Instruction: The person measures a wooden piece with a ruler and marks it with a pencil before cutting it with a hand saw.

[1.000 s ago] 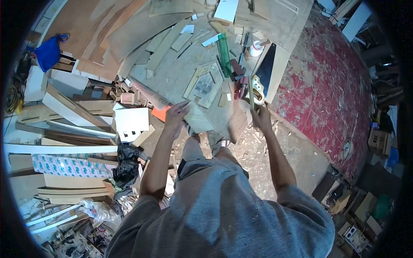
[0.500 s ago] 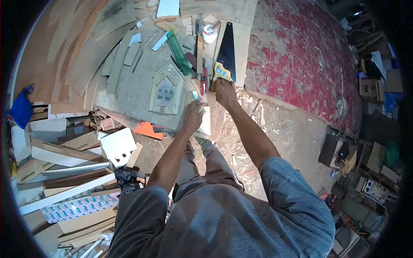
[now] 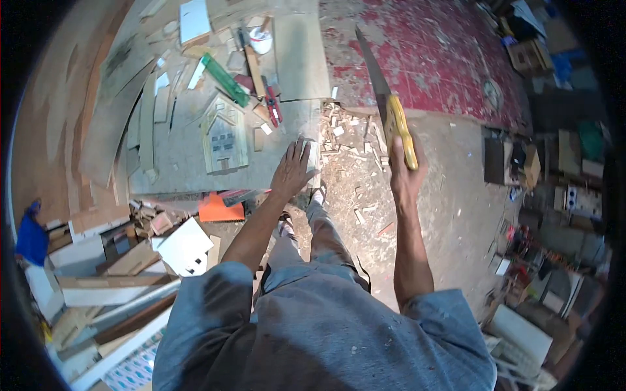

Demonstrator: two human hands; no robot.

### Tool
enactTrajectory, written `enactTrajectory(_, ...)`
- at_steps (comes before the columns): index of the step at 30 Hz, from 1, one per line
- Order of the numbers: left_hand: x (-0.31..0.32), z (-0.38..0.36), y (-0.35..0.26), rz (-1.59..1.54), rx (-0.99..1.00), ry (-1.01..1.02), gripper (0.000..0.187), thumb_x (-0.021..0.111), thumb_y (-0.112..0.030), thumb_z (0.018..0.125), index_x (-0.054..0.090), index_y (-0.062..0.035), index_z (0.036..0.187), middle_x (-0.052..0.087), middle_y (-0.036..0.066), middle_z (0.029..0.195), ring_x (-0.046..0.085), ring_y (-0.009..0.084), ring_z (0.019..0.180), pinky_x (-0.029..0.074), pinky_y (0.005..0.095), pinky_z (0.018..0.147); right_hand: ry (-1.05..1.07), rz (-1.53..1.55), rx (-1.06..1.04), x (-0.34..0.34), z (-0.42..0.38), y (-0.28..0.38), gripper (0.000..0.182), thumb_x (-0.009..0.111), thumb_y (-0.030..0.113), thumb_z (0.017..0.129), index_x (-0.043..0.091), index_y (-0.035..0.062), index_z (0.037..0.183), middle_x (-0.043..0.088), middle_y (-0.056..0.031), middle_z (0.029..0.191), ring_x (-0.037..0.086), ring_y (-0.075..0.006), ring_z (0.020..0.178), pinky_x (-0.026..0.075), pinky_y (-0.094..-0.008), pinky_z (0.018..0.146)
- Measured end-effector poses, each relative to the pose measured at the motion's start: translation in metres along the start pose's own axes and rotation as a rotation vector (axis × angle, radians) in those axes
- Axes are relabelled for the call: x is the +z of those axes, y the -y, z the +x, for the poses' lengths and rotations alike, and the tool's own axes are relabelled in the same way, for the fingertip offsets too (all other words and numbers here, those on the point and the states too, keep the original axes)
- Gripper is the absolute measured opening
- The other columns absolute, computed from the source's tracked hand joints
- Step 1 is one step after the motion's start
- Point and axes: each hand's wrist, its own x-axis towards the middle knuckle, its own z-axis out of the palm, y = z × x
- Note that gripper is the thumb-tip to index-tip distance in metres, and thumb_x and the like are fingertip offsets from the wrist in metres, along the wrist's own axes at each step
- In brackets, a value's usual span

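My right hand (image 3: 407, 174) grips the yellow handle of a handsaw (image 3: 396, 124), raised to the right of the workbench with its dark blade pointing up and away. My left hand (image 3: 291, 171) lies with fingers stretched over a small pale wood piece (image 3: 313, 155) at the bench's near right corner. Part of that piece is covered by the hand. Left of it, a small house-shaped wooden panel (image 3: 223, 140) with little window openings lies on the workbench (image 3: 186, 166). Red-handled pliers or cutters (image 3: 272, 107) rest beyond my left hand.
A white tub (image 3: 261, 43), a green strip (image 3: 225, 81) and wood offcuts lie across the bench. Wood scraps litter the floor (image 3: 355, 173) to its right. A worn red surface (image 3: 417, 58) stands beyond. Boards (image 3: 120, 296) are piled at lower left, with an orange piece (image 3: 220, 208) under the bench edge.
My right hand has lifted the saw off the bench and swung it to the right. My left hand has flattened onto the wood piece. The view has shifted to the right.
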Motion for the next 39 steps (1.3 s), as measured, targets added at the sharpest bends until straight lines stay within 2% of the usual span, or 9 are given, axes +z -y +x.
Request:
enactTrajectory(4, 0.006, 0.017, -0.011, 0.091, 0.008, -0.009, 0.075, 0.054, -0.049, 0.095, 0.033, -0.0025, 0.15, 0.034, 0.023, 0.153, 0.036, 0.0387, 0.138, 0.034, 0.0475, 0.112, -0.055, -0.063, 0.275, -0.045, -0.107, -0.001, 0.055, 0.057, 0.045, 0.099, 0.061, -0.0009, 0.129, 0.061, -0.0034, 0.079, 0.053, -0.0086, 0.066, 0.041, -0.0246, 0.055)
enactTrajectory(9, 0.014, 0.021, -0.024, -0.096, -0.075, -0.221, 0.06, 0.059, -0.021, 0.093, 0.038, -0.0061, 0.148, 0.041, 0.02, 0.144, 0.042, 0.0421, 0.127, 0.036, 0.0531, 0.103, -0.093, -0.079, 0.389, -0.03, -0.197, -0.002, 0.061, 0.054, 0.049, 0.099, 0.06, -0.0031, 0.129, 0.06, -0.0037, 0.077, 0.053, -0.0095, 0.061, 0.041, -0.0259, 0.053)
enactTrajectory(14, 0.022, 0.026, -0.012, -0.19, -0.073, -0.185, 0.057, 0.058, -0.022, 0.094, 0.04, -0.007, 0.145, 0.041, 0.02, 0.144, 0.042, 0.0408, 0.128, 0.036, 0.0528, 0.101, -0.137, 0.028, 0.336, 0.006, -0.225, -0.003, 0.054, 0.056, 0.041, 0.1, 0.059, -0.0028, 0.131, 0.063, -0.0043, 0.087, 0.053, -0.0088, 0.069, 0.042, -0.0234, 0.057)
enactTrajectory(16, 0.027, 0.025, -0.009, -0.124, -0.042, -0.281, 0.051, 0.056, -0.023, 0.095, 0.044, -0.0071, 0.141, 0.045, 0.018, 0.139, 0.042, 0.0389, 0.126, 0.037, 0.0526, 0.099, -0.063, 0.043, 0.456, 0.012, -0.227, -0.001, 0.047, 0.055, 0.031, 0.1, 0.058, -0.0036, 0.131, 0.068, -0.0145, 0.098, 0.063, -0.016, 0.089, 0.051, -0.0312, 0.078)
enactTrajectory(27, 0.033, 0.048, -0.005, -0.145, -0.176, -0.301, 0.033, 0.059, -0.027, 0.093, 0.054, -0.0104, 0.121, 0.049, 0.013, 0.129, 0.043, 0.0358, 0.124, 0.035, 0.0523, 0.097, -0.036, -0.025, 0.3, 0.043, -0.218, -0.007, 0.046, 0.058, 0.029, 0.099, 0.058, -0.0036, 0.131, 0.068, -0.0188, 0.097, 0.065, -0.0199, 0.089, 0.052, -0.0327, 0.079)
enactTrajectory(32, 0.035, 0.06, 0.0, -0.149, -0.207, -0.323, 0.027, 0.06, -0.031, 0.093, 0.06, -0.0105, 0.11, 0.05, 0.013, 0.127, 0.043, 0.0355, 0.124, 0.035, 0.0528, 0.094, -0.001, -0.013, 0.364, 0.045, -0.225, 0.002, 0.048, 0.056, 0.031, 0.1, 0.057, -0.0059, 0.132, 0.068, -0.0192, 0.112, 0.064, -0.0193, 0.101, 0.051, -0.0335, 0.088)
enactTrajectory(33, 0.035, 0.061, 0.001, -0.139, -0.176, -0.369, 0.027, 0.06, -0.032, 0.092, 0.061, -0.0103, 0.108, 0.05, 0.013, 0.127, 0.043, 0.0353, 0.123, 0.035, 0.0524, 0.094, -0.001, -0.013, 0.364, 0.046, -0.227, 0.001, 0.048, 0.056, 0.031, 0.1, 0.057, -0.0059, 0.132, 0.068, -0.0192, 0.112, 0.064, -0.0193, 0.101, 0.051, -0.0335, 0.088)
enactTrajectory(35, 0.035, 0.063, 0.002, -0.131, -0.14, -0.412, 0.027, 0.06, -0.033, 0.092, 0.062, -0.0101, 0.106, 0.051, 0.012, 0.127, 0.044, 0.0351, 0.123, 0.035, 0.0521, 0.094, -0.016, -0.065, 0.316, 0.046, -0.232, -0.001, 0.046, 0.058, 0.026, 0.099, 0.056, -0.0048, 0.133, 0.07, -0.0157, 0.086, 0.065, -0.0154, 0.074, 0.052, -0.0296, 0.066)
enactTrajectory(39, 0.035, 0.062, 0.0, -0.138, -0.149, -0.429, 0.026, 0.061, -0.032, 0.092, 0.062, -0.0105, 0.105, 0.052, 0.01, 0.127, 0.045, 0.0337, 0.122, 0.035, 0.0507, 0.093, -0.025, -0.056, 0.31, 0.049, -0.243, -0.004, 0.046, 0.059, 0.025, 0.099, 0.056, -0.0045, 0.134, 0.069, -0.0145, 0.083, 0.065, -0.0145, 0.073, 0.052, -0.0292, 0.065)
